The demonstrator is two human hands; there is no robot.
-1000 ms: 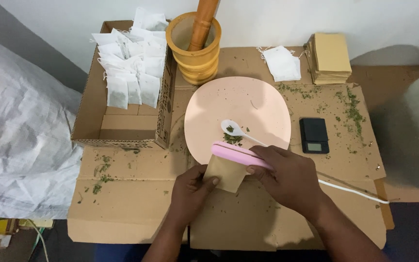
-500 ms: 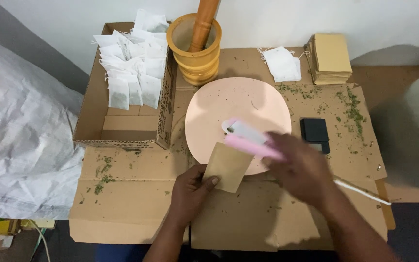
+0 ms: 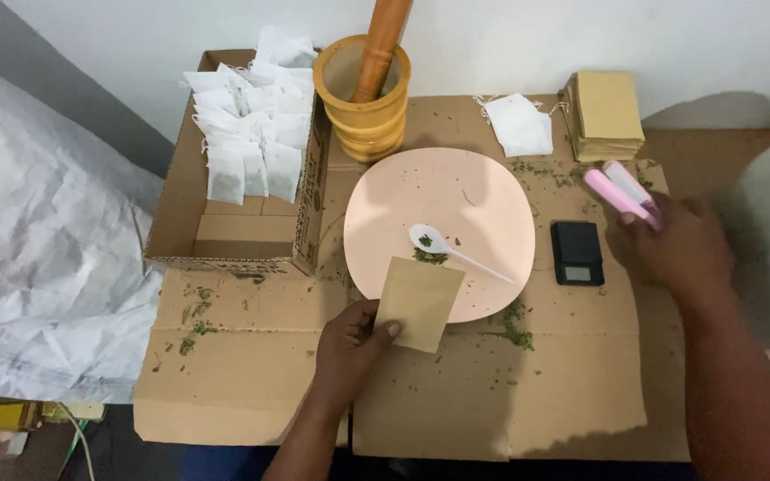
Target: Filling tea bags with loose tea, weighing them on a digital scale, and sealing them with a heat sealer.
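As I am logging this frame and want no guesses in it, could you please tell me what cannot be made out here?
- Head view: inside of the wooden mortar, hidden by its own wall and the pestle.
- Pink handheld tool: motion blur; its lower end is covered by the right hand.
- Small black scale: display too small to read.
- Brown paper envelope in the left hand: opaque, contents unseen.

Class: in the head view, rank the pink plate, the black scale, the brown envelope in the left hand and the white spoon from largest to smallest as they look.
1. Pink plate
2. Brown envelope
3. Black scale
4. White spoon, long but thin, so its place below the scale is unsure.
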